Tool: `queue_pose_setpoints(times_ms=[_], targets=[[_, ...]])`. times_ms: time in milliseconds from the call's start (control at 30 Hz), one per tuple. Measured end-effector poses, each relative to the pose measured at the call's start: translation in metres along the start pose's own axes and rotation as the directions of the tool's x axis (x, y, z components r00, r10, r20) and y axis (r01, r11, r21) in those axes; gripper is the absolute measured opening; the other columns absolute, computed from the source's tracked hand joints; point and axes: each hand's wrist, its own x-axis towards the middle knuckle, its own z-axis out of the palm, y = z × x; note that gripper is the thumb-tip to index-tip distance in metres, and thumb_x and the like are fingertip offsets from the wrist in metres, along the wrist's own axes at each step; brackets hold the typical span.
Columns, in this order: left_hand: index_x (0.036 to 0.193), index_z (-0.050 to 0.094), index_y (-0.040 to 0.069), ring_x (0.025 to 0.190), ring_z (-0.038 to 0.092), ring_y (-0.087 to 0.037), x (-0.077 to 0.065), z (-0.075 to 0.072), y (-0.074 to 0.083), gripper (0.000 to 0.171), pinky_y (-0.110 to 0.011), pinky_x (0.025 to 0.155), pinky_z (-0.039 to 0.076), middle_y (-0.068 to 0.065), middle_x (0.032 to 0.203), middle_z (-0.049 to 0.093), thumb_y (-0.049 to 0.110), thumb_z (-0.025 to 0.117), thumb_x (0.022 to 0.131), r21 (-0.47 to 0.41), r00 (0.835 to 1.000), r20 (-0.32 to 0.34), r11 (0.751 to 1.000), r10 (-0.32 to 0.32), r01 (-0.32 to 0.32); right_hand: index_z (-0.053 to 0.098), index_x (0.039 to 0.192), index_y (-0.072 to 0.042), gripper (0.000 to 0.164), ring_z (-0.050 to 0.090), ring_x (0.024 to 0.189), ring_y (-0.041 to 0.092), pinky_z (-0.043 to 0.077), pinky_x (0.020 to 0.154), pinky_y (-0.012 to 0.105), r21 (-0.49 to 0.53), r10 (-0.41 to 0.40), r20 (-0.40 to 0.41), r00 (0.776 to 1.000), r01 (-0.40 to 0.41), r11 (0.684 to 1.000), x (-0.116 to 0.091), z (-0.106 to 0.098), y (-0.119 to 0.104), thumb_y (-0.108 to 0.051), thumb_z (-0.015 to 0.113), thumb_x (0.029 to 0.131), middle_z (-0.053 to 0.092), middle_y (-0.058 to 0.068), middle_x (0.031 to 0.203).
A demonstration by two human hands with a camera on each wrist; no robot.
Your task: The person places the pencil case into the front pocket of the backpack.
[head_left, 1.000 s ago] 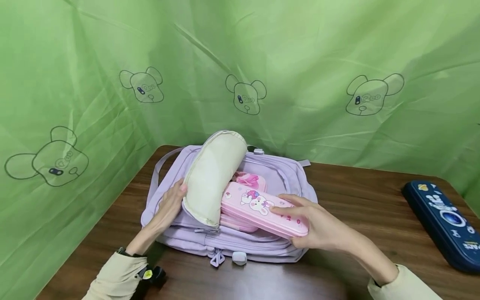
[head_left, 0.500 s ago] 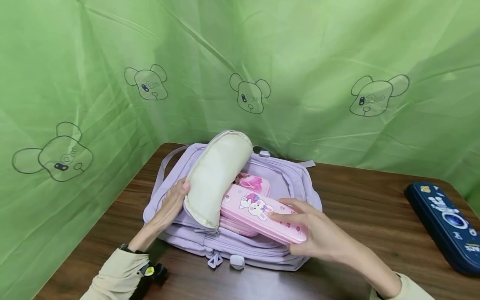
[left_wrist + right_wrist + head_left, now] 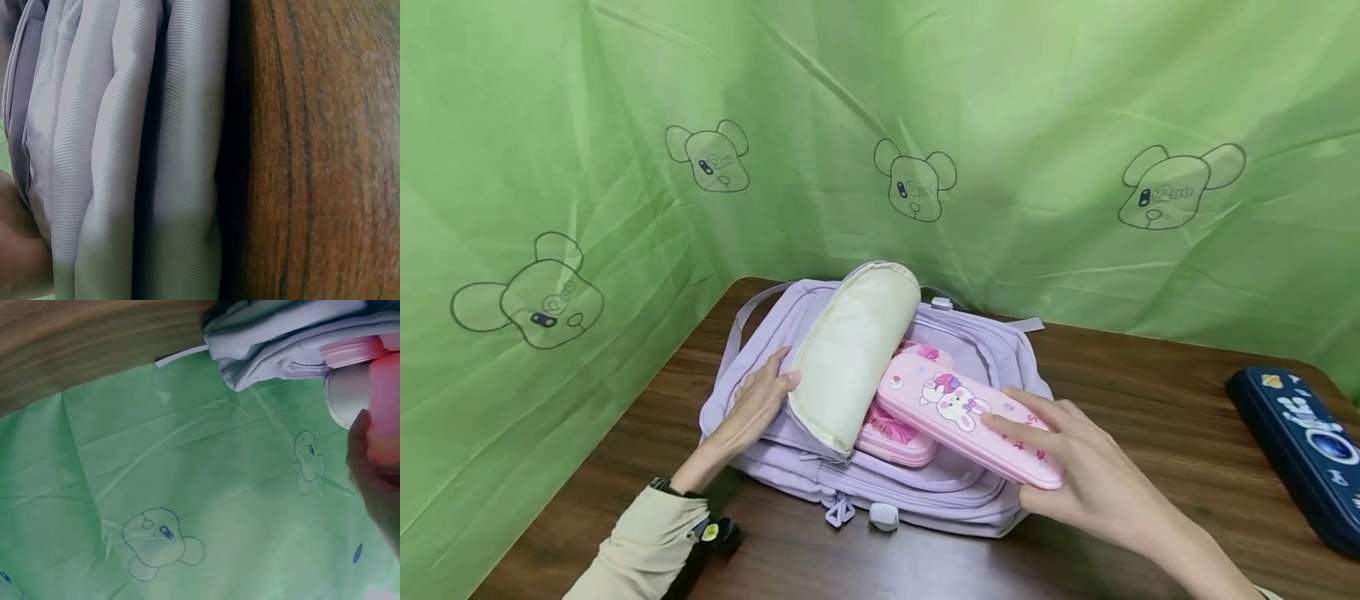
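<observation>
Green cloth is hanging up top while the right hand is gripping the rabbit case one-endedly, perhaps risking its tipping.

One tabletop holds one purple bag near its back left corner and one dark blue case by its right edge. At the bag are one bunny case and at least one more pink case. I see one left hand, one right hand and four bear faces in the head view.
</observation>
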Motion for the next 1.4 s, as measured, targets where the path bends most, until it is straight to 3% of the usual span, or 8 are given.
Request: queue_pose_setpoints(times_ms=[133,367,700,900,1167,1400], targets=[[0.146,0.026,0.007,0.132,0.025,-0.041,0.000,0.000,0.002,0.057,-0.060,0.103,0.013,-0.021,0.145,0.032,0.034,0.035,0.096,-0.012,1.000,-0.007,1.000,0.001,-0.001,0.063,0.123,-0.026,0.068,0.045,0.099,0.014,0.044,0.068,0.036,-0.022,0.011,0.005,1.000,-0.011,1.000,0.001,0.001,-0.003,-0.017,0.074,0.056,0.047,0.004,0.136],[0.147,0.025,0.010,0.133,0.022,-0.041,-0.002,-0.003,0.004,0.062,-0.060,0.103,0.012,-0.018,0.147,0.031,0.048,0.027,0.097,-0.070,0.999,0.021,0.997,-0.025,0.026,0.063,0.123,-0.021,0.071,0.047,0.106,0.021,0.047,0.073,0.039,0.009,-0.010,0.044,0.999,0.010,1.000,0.001,0.008,-0.009,-0.012,0.075,0.054,0.045,0.009,0.138],[0.147,0.028,0.011,0.133,0.025,-0.036,-0.005,0.004,0.000,0.066,-0.058,0.103,0.011,-0.013,0.147,0.033,0.053,0.019,0.097,-0.180,0.994,-0.035,0.977,0.106,-0.110,0.061,0.126,-0.021,0.073,0.046,0.114,0.023,0.047,0.077,0.041,0.102,-0.021,0.092,0.996,0.012,0.995,0.001,0.024,-0.004,-0.014,0.076,0.056,0.042,0.008,0.140],[0.148,0.026,0.011,0.133,0.022,-0.036,-0.009,0.000,-0.001,0.066,-0.056,0.104,0.013,-0.013,0.149,0.029,0.053,0.017,0.097,-0.217,0.993,-0.048,0.969,0.110,-0.118,0.062,0.125,-0.021,0.071,0.044,0.118,0.025,0.046,0.082,0.044,0.152,-0.052,0.114,0.992,0.034,0.988,0.011,0.029,0.004,-0.013,0.076,0.055,0.043,0.008,0.139],[0.147,0.029,0.011,0.132,0.028,-0.033,-0.008,0.000,-0.003,0.064,-0.052,0.105,0.019,-0.014,0.147,0.033,0.051,0.019,0.098,-0.265,0.988,-0.065,0.952,0.138,-0.150,0.064,0.122,-0.021,0.070,0.042,0.122,0.028,0.039,0.092,0.049,0.305,-0.036,0.179,0.983,-0.021,0.952,0.027,0.038,0.021,-0.009,0.079,0.055,0.044,0.007,0.138],[0.145,0.032,0.009,0.131,0.033,-0.031,-0.004,-0.001,-0.001,0.064,-0.046,0.106,0.023,-0.016,0.144,0.037,0.051,0.021,0.098,-0.295,0.985,-0.087,0.941,0.147,-0.166,0.064,0.123,-0.020,0.070,0.042,0.122,0.032,0.038,0.091,0.052,0.338,-0.013,0.216,0.976,-0.062,0.939,0.039,0.040,0.021,-0.008,0.078,0.055,0.043,0.009,0.138]])
